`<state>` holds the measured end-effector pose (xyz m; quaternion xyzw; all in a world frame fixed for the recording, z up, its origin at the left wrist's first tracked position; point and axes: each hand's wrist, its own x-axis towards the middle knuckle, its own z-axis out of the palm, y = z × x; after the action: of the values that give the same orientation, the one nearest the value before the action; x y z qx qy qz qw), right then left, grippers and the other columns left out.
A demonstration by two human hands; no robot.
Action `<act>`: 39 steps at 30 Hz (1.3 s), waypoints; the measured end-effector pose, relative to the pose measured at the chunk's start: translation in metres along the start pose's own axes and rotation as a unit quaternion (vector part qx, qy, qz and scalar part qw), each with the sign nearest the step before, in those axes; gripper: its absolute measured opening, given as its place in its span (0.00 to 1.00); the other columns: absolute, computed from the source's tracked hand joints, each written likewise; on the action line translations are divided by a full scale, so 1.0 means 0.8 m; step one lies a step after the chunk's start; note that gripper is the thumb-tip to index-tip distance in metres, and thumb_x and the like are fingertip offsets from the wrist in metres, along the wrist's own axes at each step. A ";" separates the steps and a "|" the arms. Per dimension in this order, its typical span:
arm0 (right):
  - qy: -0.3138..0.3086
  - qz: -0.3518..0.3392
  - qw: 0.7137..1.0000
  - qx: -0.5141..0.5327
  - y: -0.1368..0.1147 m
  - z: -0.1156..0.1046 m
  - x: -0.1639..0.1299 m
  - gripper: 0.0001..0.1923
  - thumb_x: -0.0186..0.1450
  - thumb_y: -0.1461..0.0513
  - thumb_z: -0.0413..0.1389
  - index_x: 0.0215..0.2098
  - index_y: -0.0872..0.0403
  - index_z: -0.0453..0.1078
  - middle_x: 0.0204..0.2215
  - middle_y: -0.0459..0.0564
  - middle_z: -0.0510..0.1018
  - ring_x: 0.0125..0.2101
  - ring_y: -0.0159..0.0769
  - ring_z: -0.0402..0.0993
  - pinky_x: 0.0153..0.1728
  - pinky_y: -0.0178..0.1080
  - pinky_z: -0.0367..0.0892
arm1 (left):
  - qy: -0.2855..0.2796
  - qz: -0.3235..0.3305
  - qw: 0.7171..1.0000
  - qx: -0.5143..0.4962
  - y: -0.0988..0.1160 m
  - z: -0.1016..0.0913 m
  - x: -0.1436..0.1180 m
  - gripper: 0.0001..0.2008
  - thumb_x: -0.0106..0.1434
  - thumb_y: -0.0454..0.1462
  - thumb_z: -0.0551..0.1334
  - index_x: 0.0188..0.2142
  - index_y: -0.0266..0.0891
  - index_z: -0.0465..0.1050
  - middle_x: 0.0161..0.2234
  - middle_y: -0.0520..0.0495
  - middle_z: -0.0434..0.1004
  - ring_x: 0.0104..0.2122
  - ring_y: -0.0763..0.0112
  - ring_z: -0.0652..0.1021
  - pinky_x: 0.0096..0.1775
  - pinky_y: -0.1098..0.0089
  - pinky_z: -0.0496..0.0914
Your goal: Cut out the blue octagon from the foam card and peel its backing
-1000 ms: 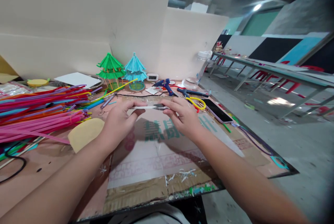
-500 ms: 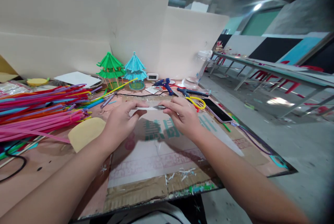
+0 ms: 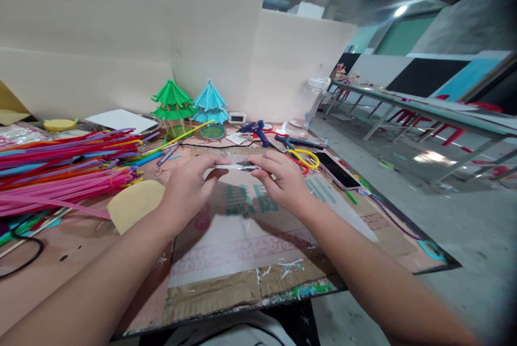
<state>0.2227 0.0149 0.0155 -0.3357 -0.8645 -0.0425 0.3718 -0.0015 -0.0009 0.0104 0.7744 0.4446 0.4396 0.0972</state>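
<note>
Left hand (image 3: pixel 186 183) pinches a thin white piece (image 3: pixel 233 167), right hand (image 3: pixel 286 183) a dark pointed piece (image 3: pixel 244 163) against it, mid-bench (image 3: pixel 91 262), above the surface; step apparently trimming, calling next for steady fingertips.

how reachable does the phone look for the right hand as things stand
Probably yes: the phone lies off to the right of the right hand with nothing on top of it, though that hand seems to grip a small dark piece and might need to let go first.
</note>
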 end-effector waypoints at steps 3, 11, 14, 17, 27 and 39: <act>0.004 -0.002 1.000 -0.005 -0.002 0.000 0.000 0.19 0.72 0.53 0.47 0.49 0.54 0.74 0.28 0.49 0.71 0.32 0.37 0.67 0.33 0.38 0.62 | -0.007 0.006 1.000 0.008 -0.003 0.001 0.000 0.11 0.63 0.33 0.58 0.43 0.45 0.75 0.45 0.49 0.81 0.46 0.64 0.78 0.48 0.63 0.70; 0.033 0.020 0.999 0.008 0.003 0.007 -0.002 0.17 0.71 0.54 0.49 0.46 0.53 0.76 0.26 0.48 0.72 0.31 0.36 0.70 0.33 0.38 0.64 | -0.029 -0.002 0.999 0.025 -0.001 0.002 0.002 0.10 0.64 0.36 0.59 0.42 0.41 0.76 0.42 0.47 0.82 0.41 0.63 0.78 0.42 0.66 0.70; 0.068 0.053 0.995 0.044 0.009 0.008 -0.002 0.16 0.71 0.55 0.50 0.48 0.53 0.75 0.33 0.52 0.78 0.36 0.39 0.74 0.38 0.41 0.68 | -0.038 -0.057 0.998 -0.005 0.002 0.001 0.006 0.11 0.63 0.39 0.60 0.42 0.40 0.77 0.38 0.48 0.82 0.37 0.64 0.78 0.37 0.69 0.69; 0.086 0.089 0.990 0.071 0.014 0.007 -0.003 0.15 0.70 0.56 0.51 0.49 0.52 0.74 0.42 0.54 0.81 0.43 0.41 0.76 0.44 0.44 0.69 | -0.038 -0.114 0.991 -0.053 0.002 -0.001 0.009 0.14 0.62 0.43 0.61 0.43 0.38 0.76 0.36 0.49 0.81 0.33 0.66 0.77 0.32 0.71 0.69; 0.038 0.089 0.995 0.036 0.020 0.007 -0.003 0.15 0.69 0.56 0.52 0.48 0.52 0.75 0.41 0.53 0.81 0.43 0.43 0.76 0.44 0.45 0.69 | -0.055 -0.115 0.990 -0.067 0.008 -0.001 0.010 0.12 0.61 0.41 0.61 0.41 0.37 0.77 0.31 0.51 0.80 0.27 0.70 0.75 0.28 0.73 0.67; 0.021 0.064 0.997 0.027 0.015 0.003 -0.002 0.16 0.70 0.56 0.52 0.49 0.54 0.75 0.38 0.53 0.80 0.41 0.41 0.74 0.41 0.42 0.67 | -0.078 -0.100 0.987 -0.104 0.012 -0.001 0.010 0.13 0.61 0.41 0.61 0.42 0.37 0.78 0.34 0.49 0.81 0.31 0.67 0.76 0.32 0.71 0.70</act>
<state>0.2291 0.0241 0.0107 -0.3794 -0.8341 -0.0024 0.4005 0.0056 -0.0002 0.0206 0.7435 0.4627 0.4101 0.2547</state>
